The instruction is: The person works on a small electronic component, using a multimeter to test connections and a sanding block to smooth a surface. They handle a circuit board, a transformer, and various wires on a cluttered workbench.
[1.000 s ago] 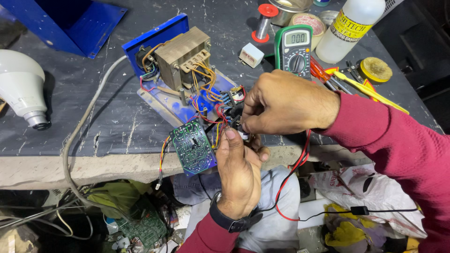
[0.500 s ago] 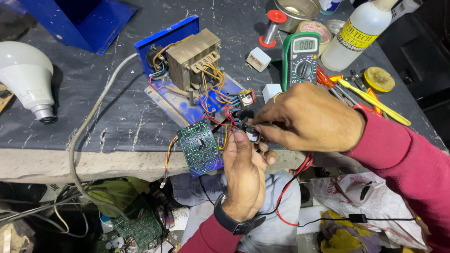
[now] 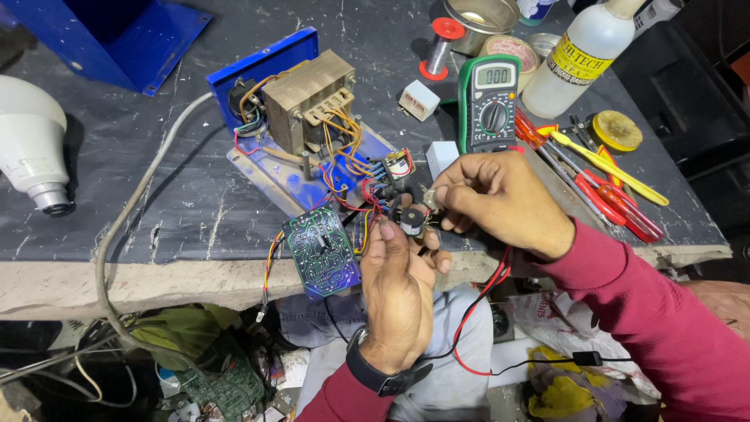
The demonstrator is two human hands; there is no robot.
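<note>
The circuit board (image 3: 322, 252) hangs left of the fingers (image 3: 391, 234); the multimeter (image 3: 488, 101) lies behind them, the transformer (image 3: 306, 98) seemingly behind-left.

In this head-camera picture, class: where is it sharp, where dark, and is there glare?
Head view: sharp on the left hand, right hand and green circuit board; dark clutter under the table edge; mild glare on the white bulb.

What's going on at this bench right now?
A person is working on an opened blue power supply chassis with a transformer on a dark bench top. The left hand holds a small black cylindrical part beside a green circuit board hanging by coloured wires. The right hand pinches a small part next to it. A green multimeter and red-handled screwdrivers lie nearby.
</note>
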